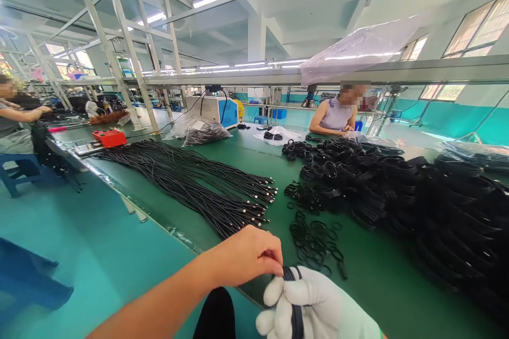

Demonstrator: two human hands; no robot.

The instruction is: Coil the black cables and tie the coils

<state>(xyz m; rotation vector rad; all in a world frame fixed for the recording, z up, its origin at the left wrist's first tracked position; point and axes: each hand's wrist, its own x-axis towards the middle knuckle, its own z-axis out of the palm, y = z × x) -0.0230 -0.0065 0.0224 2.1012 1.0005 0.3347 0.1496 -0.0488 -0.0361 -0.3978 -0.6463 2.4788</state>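
Note:
My left hand (246, 254) is bare and closed in a pinch on the top of a coiled black cable (295, 296). My right hand (318, 307) wears a white glove and is wrapped round the same coil, just below the left fingertips. Both hands are over the near edge of the green table (382, 275). Just beyond them lie loose black rubber rings (314, 238). A long bundle of straight black cables (191, 180) with metal plugs stretches away to the left.
A big heap of coiled black cables (417, 196) fills the right side. A red tool (109, 137), a blue-and-white machine (214, 108) and plastic bags (202, 131) stand farther back. One person sits across the table (338, 114), another at the far left (16, 122).

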